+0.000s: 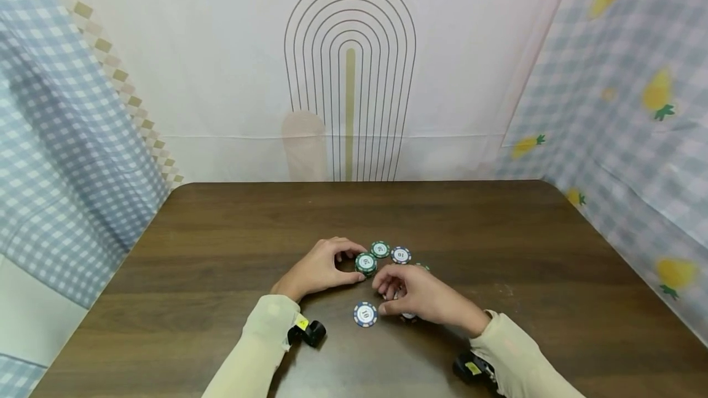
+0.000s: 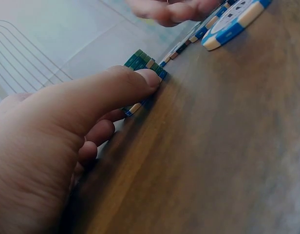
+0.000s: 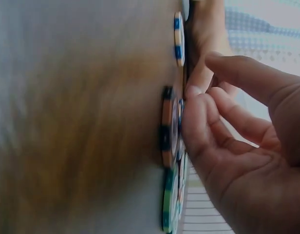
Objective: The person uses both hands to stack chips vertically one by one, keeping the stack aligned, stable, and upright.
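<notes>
A short stack of poker chips [image 1: 365,262], green on top, stands on the table between the thumb and fingers of my left hand [image 1: 323,269]. In the left wrist view, the thumb presses the side of that stack [image 2: 139,59]. My right hand [image 1: 423,295] hovers low over other chips with its fingers loosely bent, and nothing shows between thumb and fingers in the right wrist view. Left of its thumb lies a blue-and-white chip [image 1: 365,314]. A dark-edged chip [image 3: 167,126] and a green-edged chip [image 3: 168,204] lie beneath this hand, partly hidden in the head view.
Behind the stack lie a green chip [image 1: 380,249] and a dark blue-and-white chip [image 1: 401,255]. Another green chip [image 1: 423,266] peeks out past the right hand. The brown wooden table [image 1: 221,220] ends at a patterned cloth [image 1: 232,78] at the back.
</notes>
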Tool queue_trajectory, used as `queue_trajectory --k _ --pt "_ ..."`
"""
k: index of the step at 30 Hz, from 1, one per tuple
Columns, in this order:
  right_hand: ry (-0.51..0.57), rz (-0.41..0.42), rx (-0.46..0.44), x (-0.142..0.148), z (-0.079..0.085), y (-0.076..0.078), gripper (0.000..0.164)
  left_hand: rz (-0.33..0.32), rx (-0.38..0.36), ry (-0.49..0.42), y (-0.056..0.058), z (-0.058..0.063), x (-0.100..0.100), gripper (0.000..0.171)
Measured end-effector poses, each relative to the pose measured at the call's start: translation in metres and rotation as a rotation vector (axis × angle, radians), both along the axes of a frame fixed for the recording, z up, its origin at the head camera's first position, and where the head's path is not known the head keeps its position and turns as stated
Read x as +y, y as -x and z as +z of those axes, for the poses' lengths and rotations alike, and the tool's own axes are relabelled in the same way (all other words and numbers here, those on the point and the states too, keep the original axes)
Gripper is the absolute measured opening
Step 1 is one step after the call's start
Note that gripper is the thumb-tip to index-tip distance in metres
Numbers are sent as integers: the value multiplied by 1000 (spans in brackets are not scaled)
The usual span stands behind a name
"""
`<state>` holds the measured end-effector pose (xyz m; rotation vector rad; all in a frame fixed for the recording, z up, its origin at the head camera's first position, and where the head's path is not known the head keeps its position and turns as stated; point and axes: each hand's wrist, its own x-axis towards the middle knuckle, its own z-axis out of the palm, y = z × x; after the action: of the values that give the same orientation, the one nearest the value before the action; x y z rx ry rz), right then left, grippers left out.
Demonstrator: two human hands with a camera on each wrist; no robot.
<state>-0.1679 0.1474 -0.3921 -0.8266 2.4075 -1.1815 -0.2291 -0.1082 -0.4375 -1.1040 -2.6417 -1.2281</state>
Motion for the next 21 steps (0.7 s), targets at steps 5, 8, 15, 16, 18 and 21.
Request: queue_trajectory --k 5,8,15,16,18,21 --pt "-40 33 63 -2 0 -3 32 -7 15 4 0 0 -1 40" --pt "-21 60 63 -6 -4 -4 34 -5 22 4 1 -1 -3 39" --pt "-78 87 161 -11 -11 -9 42 -9 10 0 -2 0 -1 39" --pt "-98 86 176 -12 -12 -10 41 -12 10 1 -2 0 0 39" --pt "-123 86 200 -13 -12 -11 39 -19 13 -3 -1 -1 1 39" --pt "-138 86 215 -16 -11 -11 36 -9 16 0 -1 -1 0 39"
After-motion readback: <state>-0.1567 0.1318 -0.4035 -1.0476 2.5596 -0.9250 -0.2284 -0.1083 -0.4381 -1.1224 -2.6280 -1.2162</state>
